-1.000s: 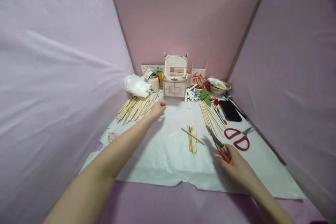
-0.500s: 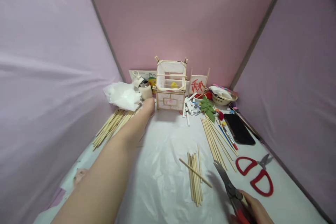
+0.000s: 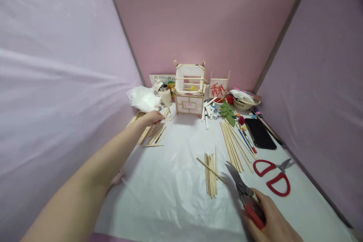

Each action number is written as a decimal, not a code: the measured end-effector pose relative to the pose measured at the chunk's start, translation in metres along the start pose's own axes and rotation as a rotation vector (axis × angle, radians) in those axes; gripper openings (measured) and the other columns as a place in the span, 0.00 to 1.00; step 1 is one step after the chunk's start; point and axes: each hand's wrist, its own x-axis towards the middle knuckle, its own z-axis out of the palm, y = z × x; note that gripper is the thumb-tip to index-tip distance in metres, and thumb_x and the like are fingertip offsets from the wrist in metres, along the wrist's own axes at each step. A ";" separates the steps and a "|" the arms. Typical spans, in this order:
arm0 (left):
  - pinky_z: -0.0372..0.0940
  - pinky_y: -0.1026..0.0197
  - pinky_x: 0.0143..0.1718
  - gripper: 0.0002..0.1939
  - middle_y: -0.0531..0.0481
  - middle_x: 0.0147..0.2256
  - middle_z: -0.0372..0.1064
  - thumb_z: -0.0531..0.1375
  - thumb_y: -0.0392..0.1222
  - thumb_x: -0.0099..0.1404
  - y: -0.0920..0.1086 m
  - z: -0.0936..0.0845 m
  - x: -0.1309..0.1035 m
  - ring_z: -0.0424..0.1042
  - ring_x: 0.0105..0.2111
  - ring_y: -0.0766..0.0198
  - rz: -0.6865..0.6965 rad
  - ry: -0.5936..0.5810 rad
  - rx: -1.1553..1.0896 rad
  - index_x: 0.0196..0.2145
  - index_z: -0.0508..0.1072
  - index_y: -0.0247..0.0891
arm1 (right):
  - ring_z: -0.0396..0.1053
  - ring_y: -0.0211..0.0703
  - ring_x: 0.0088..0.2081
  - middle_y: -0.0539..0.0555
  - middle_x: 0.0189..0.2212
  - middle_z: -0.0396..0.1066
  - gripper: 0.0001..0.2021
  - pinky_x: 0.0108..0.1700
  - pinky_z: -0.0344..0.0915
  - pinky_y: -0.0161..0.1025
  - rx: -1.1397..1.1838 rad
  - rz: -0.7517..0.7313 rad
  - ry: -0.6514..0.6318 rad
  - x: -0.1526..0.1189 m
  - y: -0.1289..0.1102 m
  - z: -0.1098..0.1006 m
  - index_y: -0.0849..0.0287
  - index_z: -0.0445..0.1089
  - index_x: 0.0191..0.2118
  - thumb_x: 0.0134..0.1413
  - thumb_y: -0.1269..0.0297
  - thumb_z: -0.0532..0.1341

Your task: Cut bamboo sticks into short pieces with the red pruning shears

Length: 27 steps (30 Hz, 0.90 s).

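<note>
My left hand (image 3: 155,117) reaches far out over the left pile of wooden sticks (image 3: 154,135). Its fingers look closed on the sticks near their far ends; how many are in its grip is too small to tell. In the lower right, my right hand (image 3: 270,211) is wrapped round the red and pale handles of pruning shears (image 3: 241,187). Their blades point up and to the left, slightly apart. Left of the blades lies a bundle of short cut sticks (image 3: 210,177), with one stick (image 3: 208,167) slanting across it.
A small stick-and-card house (image 3: 189,102) stands at the back, beside a jar (image 3: 165,96) and a white plastic bag (image 3: 144,99). To the right lie long sticks (image 3: 232,147), a leaf sprig (image 3: 227,111), a phone (image 3: 259,133), red scissors (image 3: 279,182) and a bowl (image 3: 245,103).
The view has shifted, showing more of the left sticks. My left hand has drawn back from near the jar to over the sticks. My right hand still grips the shears and shows more fully.
</note>
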 end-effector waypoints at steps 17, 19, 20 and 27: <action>0.58 0.64 0.31 0.04 0.48 0.28 0.72 0.64 0.39 0.53 -0.024 0.051 -0.120 0.66 0.28 0.63 0.429 -0.242 0.307 0.29 0.77 0.40 | 0.69 0.52 0.45 0.55 0.49 0.68 0.23 0.36 0.60 0.41 -0.009 0.007 0.117 -0.016 -0.016 -0.004 0.50 0.57 0.54 0.53 0.53 0.56; 0.59 0.62 0.39 0.05 0.47 0.33 0.72 0.62 0.37 0.56 -0.017 0.075 -0.134 0.68 0.34 0.60 0.657 -0.242 0.381 0.29 0.78 0.42 | 0.68 0.51 0.44 0.55 0.48 0.68 0.22 0.37 0.60 0.41 -0.002 0.003 0.127 -0.017 -0.017 -0.004 0.50 0.57 0.54 0.53 0.53 0.56; 0.59 0.61 0.42 0.05 0.46 0.34 0.72 0.61 0.37 0.57 -0.013 0.086 -0.141 0.68 0.36 0.58 0.737 -0.259 0.386 0.30 0.78 0.43 | 0.68 0.51 0.44 0.55 0.48 0.68 0.22 0.37 0.60 0.41 -0.005 -0.007 0.131 -0.017 -0.017 -0.004 0.50 0.58 0.53 0.53 0.53 0.56; 0.58 0.60 0.44 0.08 0.46 0.34 0.72 0.58 0.35 0.58 -0.004 0.144 -0.164 0.67 0.37 0.57 0.902 -0.364 0.353 0.30 0.77 0.44 | 0.68 0.50 0.44 0.54 0.47 0.68 0.21 0.36 0.59 0.40 0.016 -0.047 0.174 -0.018 -0.016 -0.004 0.50 0.58 0.53 0.52 0.56 0.57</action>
